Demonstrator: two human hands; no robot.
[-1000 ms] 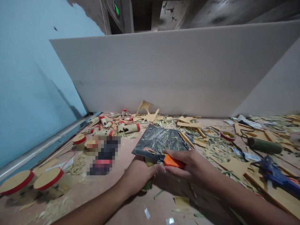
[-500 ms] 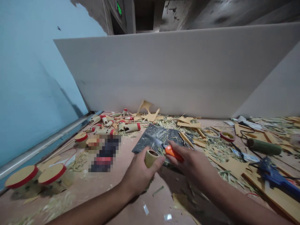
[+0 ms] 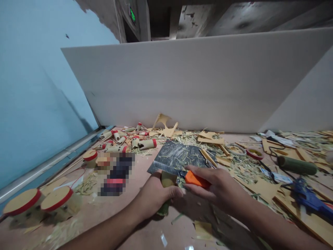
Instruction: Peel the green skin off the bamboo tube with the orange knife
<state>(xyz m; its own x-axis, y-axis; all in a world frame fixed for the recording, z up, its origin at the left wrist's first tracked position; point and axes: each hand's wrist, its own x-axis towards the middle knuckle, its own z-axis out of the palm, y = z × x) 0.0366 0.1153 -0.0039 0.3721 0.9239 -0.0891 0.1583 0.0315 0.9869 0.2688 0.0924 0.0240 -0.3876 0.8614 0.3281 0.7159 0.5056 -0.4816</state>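
My left hand [image 3: 152, 196] is wrapped round a short bamboo tube [image 3: 168, 178], held upright with its lower end near the tabletop. In my right hand [image 3: 217, 184] is a utility knife [image 3: 196, 179] with an orange handle. Its blade [image 3: 166, 168] points left and lies across the tube's upper end, hiding the opening. Just beyond both hands a dark cutting mat [image 3: 179, 155], strewn with shavings, lies on the table.
Small bamboo pieces with red bands [image 3: 147, 143] and two red-rimmed drums [image 3: 57, 199] stand on the left. Rightward are wood offcuts [image 3: 260, 187], a tape roll [image 3: 254, 153], a green bamboo length [image 3: 296, 165] and a blue glue gun [image 3: 309, 199]. A pale panel [image 3: 195, 83] rises behind.
The knife blade has come down from beyond the tube onto its upper end. The tube has tilted so that its opening no longer shows.
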